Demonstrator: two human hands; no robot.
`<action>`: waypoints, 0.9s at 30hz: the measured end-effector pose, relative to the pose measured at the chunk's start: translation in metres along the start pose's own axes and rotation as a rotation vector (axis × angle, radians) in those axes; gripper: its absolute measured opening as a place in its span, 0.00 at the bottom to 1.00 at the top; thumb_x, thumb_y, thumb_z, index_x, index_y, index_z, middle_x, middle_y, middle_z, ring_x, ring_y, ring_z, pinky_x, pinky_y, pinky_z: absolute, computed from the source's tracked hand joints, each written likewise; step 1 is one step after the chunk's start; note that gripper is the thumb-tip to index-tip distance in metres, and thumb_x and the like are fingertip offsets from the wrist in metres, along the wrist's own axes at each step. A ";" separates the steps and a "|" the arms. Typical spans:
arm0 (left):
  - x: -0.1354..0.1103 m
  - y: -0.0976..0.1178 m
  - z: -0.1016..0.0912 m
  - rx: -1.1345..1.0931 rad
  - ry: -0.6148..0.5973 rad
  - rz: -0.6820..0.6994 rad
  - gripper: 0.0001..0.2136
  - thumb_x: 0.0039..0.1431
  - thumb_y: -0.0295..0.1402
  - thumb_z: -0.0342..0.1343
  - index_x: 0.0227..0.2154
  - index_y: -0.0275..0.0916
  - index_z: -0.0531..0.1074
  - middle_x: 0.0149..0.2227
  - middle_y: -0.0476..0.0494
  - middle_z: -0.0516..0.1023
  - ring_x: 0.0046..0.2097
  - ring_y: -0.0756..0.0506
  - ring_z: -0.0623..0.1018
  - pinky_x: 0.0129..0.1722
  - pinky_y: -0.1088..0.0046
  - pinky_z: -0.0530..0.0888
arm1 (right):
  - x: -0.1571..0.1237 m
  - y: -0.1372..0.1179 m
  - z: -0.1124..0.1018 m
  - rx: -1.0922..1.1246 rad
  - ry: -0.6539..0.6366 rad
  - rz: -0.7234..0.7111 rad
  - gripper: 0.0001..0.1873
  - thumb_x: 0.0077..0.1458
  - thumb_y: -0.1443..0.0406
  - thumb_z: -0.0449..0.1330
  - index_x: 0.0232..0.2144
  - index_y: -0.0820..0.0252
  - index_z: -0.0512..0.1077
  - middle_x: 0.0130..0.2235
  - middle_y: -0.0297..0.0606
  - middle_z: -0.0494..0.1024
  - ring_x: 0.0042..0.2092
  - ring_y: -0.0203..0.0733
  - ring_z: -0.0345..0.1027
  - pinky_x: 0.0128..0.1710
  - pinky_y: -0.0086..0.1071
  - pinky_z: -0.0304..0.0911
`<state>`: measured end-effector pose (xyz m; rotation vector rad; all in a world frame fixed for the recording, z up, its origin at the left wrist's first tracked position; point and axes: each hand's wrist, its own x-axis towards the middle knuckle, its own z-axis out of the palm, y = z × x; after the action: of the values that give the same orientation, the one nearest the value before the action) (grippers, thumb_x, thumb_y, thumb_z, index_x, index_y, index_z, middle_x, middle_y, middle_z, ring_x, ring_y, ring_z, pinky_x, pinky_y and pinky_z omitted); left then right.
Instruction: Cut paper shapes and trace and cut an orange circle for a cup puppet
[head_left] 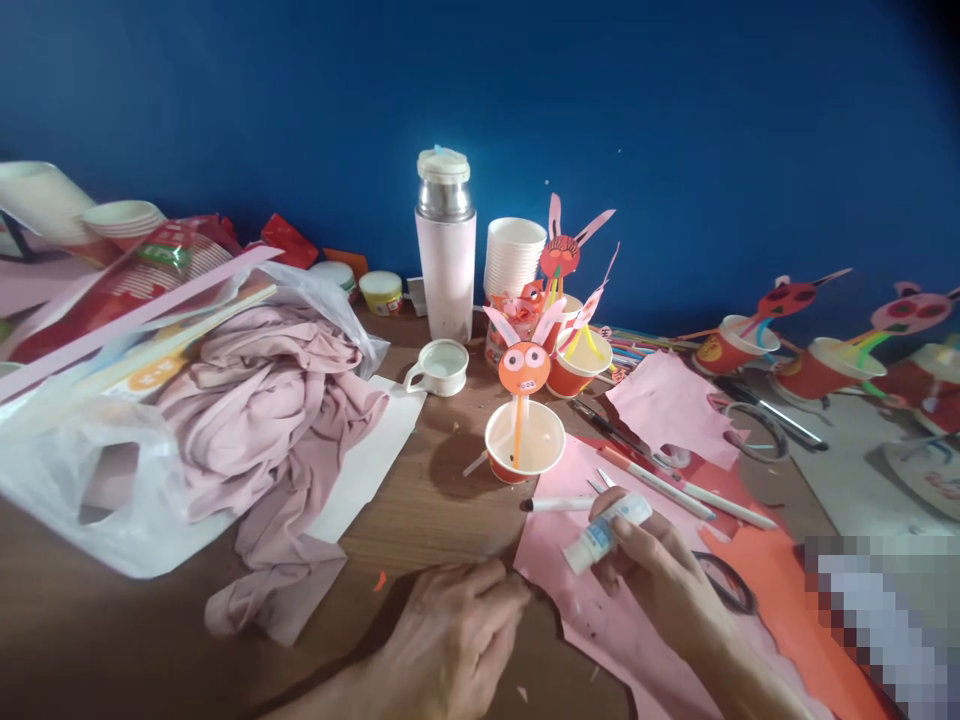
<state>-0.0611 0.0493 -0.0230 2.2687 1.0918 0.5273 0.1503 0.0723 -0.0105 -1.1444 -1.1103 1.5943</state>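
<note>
My right hand (652, 560) grips a small white bottle (606, 534) with blue print, its capped end tilted down to the left. Resting on the brown table, my left hand (461, 625) is closed with its fingers curled under; whatever they may hold is hidden. Ahead of both hands stands a paper cup (525, 450) with an orange rabbit face (524, 369) on a straw. Pink paper (559, 600) lies beneath the bottle. Around my right hand are a pen (559, 505) and scissors (724, 582), partly covered by the hand.
A pale thermos (445, 260) stands by the blue wall, with its cup-like lid (442, 368) before it. Stacked paper cups (516, 250) and more rabbit cups (735, 345) line the back. Left lies pink cloth (277, 410) on a plastic bag (142, 530).
</note>
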 end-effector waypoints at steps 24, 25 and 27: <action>0.018 0.016 -0.016 -0.578 0.105 -0.217 0.05 0.49 0.24 0.49 0.22 0.36 0.67 0.23 0.52 0.67 0.25 0.54 0.66 0.24 0.81 0.62 | -0.004 0.002 0.009 0.196 -0.181 0.020 0.11 0.53 0.58 0.58 0.27 0.61 0.69 0.19 0.29 0.69 0.20 0.33 0.60 0.23 0.27 0.53; 0.018 0.016 -0.015 -0.597 0.086 -0.247 0.04 0.49 0.24 0.49 0.22 0.36 0.67 0.22 0.52 0.66 0.24 0.54 0.65 0.23 0.81 0.61 | -0.004 0.001 0.008 0.196 -0.167 0.016 0.12 0.53 0.58 0.58 0.26 0.61 0.69 0.19 0.29 0.69 0.20 0.32 0.59 0.23 0.27 0.53; 0.019 0.015 -0.013 -0.635 0.060 -0.315 0.03 0.48 0.26 0.49 0.22 0.36 0.66 0.21 0.52 0.65 0.23 0.53 0.64 0.23 0.80 0.61 | -0.002 -0.001 0.006 0.178 -0.115 0.012 0.13 0.53 0.58 0.58 0.25 0.62 0.69 0.18 0.28 0.67 0.20 0.32 0.58 0.24 0.27 0.52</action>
<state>-0.0490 0.0610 -0.0017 1.5133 1.0897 0.6940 0.1454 0.0694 -0.0083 -0.9537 -1.0131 1.7486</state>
